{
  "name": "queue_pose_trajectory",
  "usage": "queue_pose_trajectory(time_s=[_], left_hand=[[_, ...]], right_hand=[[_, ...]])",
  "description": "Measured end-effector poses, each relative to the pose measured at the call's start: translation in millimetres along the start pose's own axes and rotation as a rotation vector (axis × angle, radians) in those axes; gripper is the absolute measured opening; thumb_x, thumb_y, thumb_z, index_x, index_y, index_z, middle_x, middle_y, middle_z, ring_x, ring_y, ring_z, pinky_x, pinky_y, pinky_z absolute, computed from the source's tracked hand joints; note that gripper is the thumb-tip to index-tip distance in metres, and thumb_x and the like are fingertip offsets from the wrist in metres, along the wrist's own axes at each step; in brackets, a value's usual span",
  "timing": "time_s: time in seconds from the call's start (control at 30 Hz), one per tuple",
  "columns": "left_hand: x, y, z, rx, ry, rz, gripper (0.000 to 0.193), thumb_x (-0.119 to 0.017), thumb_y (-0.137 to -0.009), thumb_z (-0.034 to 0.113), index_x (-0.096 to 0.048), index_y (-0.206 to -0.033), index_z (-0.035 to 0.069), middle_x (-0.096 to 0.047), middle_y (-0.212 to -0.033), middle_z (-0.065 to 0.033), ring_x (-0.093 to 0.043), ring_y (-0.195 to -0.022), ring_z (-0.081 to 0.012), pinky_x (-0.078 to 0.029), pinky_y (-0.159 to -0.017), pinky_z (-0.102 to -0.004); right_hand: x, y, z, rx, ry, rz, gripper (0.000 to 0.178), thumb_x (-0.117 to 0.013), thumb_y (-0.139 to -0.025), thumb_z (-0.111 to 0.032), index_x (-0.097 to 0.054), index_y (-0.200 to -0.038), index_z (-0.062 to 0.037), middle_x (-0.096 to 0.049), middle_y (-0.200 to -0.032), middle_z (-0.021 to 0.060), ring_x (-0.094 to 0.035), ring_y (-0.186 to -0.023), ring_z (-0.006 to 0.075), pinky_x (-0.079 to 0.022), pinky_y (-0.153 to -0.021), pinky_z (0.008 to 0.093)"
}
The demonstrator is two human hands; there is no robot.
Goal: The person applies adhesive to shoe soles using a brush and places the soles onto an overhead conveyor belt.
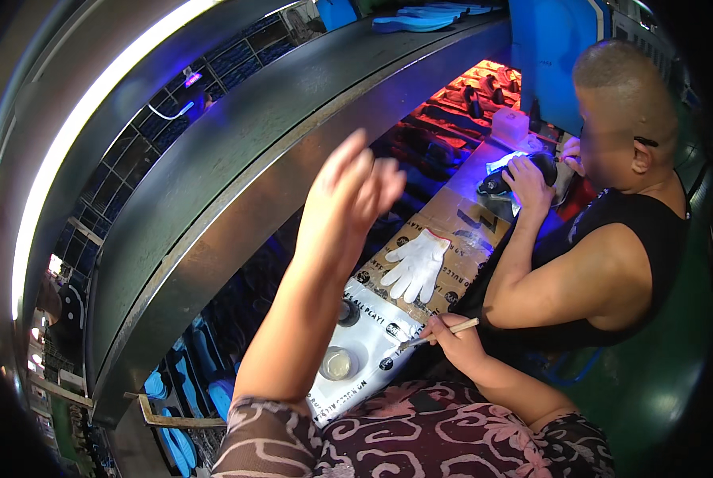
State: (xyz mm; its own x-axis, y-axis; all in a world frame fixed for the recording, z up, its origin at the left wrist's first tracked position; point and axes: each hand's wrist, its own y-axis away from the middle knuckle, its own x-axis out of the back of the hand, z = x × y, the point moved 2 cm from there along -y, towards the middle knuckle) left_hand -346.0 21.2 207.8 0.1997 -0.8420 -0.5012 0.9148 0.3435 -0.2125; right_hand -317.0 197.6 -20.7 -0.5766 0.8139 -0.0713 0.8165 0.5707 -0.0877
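Observation:
My left hand [352, 187] is raised in front of the long shelf, its fingers blurred and loosely bent apart, with nothing seen in it. Lower down, my right hand [457, 341] grips a brush [461, 326] by its pale wooden handle. The brush's tip points left over a white printed sheet [380, 334]. On that sheet stands a small clear cup [338, 364] with pale contents. A dark round container [347, 312] sits just beyond it, partly hidden by my left forearm. Farther off, a white knitted glove [417, 266] lies flat on brown cardboard [468, 219].
At the right a co-worker [603, 247] holds a dark shoe [524, 174] under bluish light. A long metal-edged shelf [237, 191] curves across the left, with blue insoles [420, 19] on its far end. Shoes sit in a red-lit area [476, 95] behind. Blue insoles [179, 438] hang lower left.

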Motion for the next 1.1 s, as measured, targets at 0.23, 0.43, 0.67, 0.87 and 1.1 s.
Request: queue_pose_trajectory(time_s=[0.23,0.43,0.67,0.87,1.1], left_hand=[[228.2,261.1,33.5,-0.061,-1.351,0.59,0.013,-0.06,-0.082,0.004,-0.061,-0.095,0.0,-0.063,-0.096,-0.0074,-0.059,-0.086,-0.0175,-0.047,-0.079,-0.0286],[334.8,505.9,43.1,0.317,-1.99,1.125,0.051,-0.065,-0.07,0.007,-0.05,-0.117,-0.002,-0.054,-0.111,-0.0217,-0.052,-0.104,-0.0379,-0.038,-0.094,-0.0445],[368.2,535.4,12.6,0.711,-1.745,1.053,0.028,-0.058,-0.075,0.02,-0.05,-0.089,-0.003,-0.06,-0.078,-0.0236,-0.059,-0.075,-0.0421,-0.047,-0.07,-0.0468],[355.0,529.3,20.0,0.519,-1.526,1.17,0.023,-0.053,-0.082,0.015,-0.05,-0.099,-0.001,-0.062,-0.086,-0.0204,-0.062,-0.078,-0.033,-0.048,-0.074,-0.0419],[321.2,512.7,11.7,0.26,-0.074,1.164,0.04,-0.058,-0.08,0.009,-0.052,-0.117,-0.005,-0.062,-0.108,-0.0134,-0.063,-0.096,-0.0231,-0.051,-0.086,-0.0357]], right_hand=[[-33.2,2.4,13.9,-0.056,-0.087,-0.124,0.031,-0.053,-0.095,-0.02,-0.067,-0.076,0.0007,-0.06,-0.062,0.0027,-0.053,-0.058,0.0081,-0.042,-0.055,0.0237],[-81.3,9.4,6.6,-0.068,-0.03,-0.28,0.033,-0.053,-0.094,-0.026,-0.067,-0.078,-0.0006,-0.061,-0.066,0.0043,-0.054,-0.06,0.0094,-0.043,-0.057,0.0246],[-111.6,4.4,13.4,-0.164,0.073,-0.367,0.034,-0.052,-0.095,-0.027,-0.066,-0.078,-0.0019,-0.061,-0.069,0.0032,-0.054,-0.065,0.01,-0.044,-0.062,0.0243],[-136.4,-4.4,-2.8,0.005,0.237,-0.357,0.037,-0.052,-0.095,-0.031,-0.066,-0.079,-0.0002,-0.059,-0.067,0.0043,-0.053,-0.064,0.01,-0.043,-0.061,0.0241],[-185.4,-11.7,26.0,0.362,0.511,-0.527,0.024,-0.063,-0.084,-0.022,-0.066,-0.069,-0.0033,-0.061,-0.066,0.01,-0.057,-0.064,0.0266,-0.043,-0.067,0.036]])
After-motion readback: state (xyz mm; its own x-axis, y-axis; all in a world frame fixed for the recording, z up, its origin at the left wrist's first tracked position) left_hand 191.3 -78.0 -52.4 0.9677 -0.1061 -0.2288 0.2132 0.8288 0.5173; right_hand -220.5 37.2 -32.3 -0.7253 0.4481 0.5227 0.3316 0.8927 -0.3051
